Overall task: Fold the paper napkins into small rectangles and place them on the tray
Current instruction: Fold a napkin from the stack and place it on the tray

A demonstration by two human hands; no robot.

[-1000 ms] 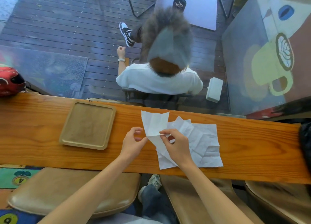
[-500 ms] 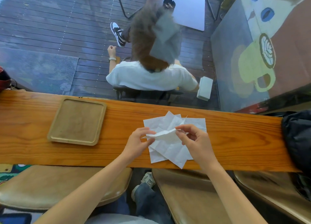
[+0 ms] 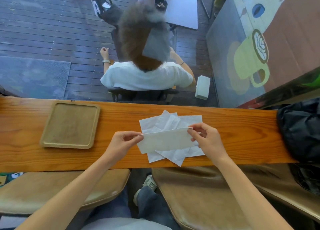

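1. Nearest: two tan stool seats (image 3: 57, 190) sitting under the counter's near edge, forearms reaching over them.
2. Left hand (image 3: 121, 143) pinching the left top corner of the folded napkin (image 3: 166, 140); thumb and forefinger closed on the paper, other fingers curling loosely beneath.
3. Right hand (image 3: 207, 139) pinching the right top corner the same way, fingertips (image 3: 191, 129) closed on the edge, remaining fingers curled behind the sheet.
4. Folded napkin hanging between both hands as a long strip, raised just over the pile of loose napkins (image 3: 173, 120) lying on the wooden counter (image 3: 242, 136).
5. Handling judgement: thin, light, floppy, tearing easily; best held at corners or along the folded edge with gentle tension, then pressed flat to crease.
6. Judging the step: one fold done, a further fold needed for a small rectangle.
7. Wooden tray (image 3: 69, 124) sitting to the left, well apart from the pile, no napkin in it.
8. Black bag (image 3: 301, 131) at the far right of the counter.
9. Farthest: beyond the glass, a seated person in a white shirt (image 3: 147, 75) on decking.
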